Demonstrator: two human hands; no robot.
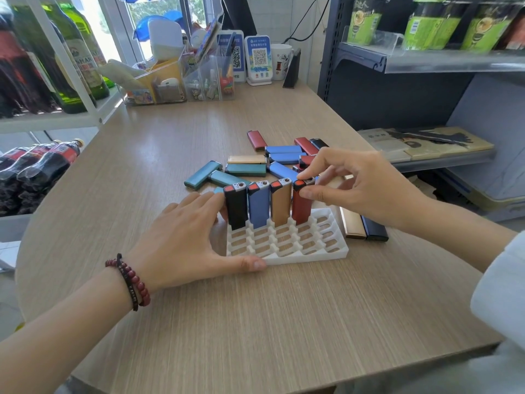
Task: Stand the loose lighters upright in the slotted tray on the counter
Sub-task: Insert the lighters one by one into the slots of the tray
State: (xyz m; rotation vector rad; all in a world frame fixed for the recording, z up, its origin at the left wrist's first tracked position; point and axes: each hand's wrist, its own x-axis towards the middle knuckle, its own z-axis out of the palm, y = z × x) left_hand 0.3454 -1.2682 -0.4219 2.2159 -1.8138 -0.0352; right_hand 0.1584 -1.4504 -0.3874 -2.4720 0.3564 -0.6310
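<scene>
shop counter [255, 322], wood-grain top, shelving on both sides.

tray [312, 255]: white, slotted, set near the middle of the counter. four lighters are stood upright in its far row, left to right: black lighter [235, 207], blue lighter [259, 206], tan lighter [280, 204], red lighter [301, 207].

right hand [369, 189]: the top of the red lighter is pinched between thumb and forefinger; the other fingers are loosely curled.

left hand [181, 237]: laid open, fingers straight against the tray's left side and the black lighter, thumb along the near edge; nothing is gripped.

loose lighters [255, 166]: a heap laid flat just behind the tray, in teal, blue, red, tan and black, partly hidden by the right hand. a pair [360, 227], tan and black, is laid side by side, just beside the tray's right edge.

writing: "shan" is read on a green bottle [82, 62], the rest cut off. codes are shown on the qr stands [260, 59]; their text is too small to read. lettering on the bracelet [133, 280] cannot be made out. green cups [431, 24] are cut off by the top edge.
</scene>
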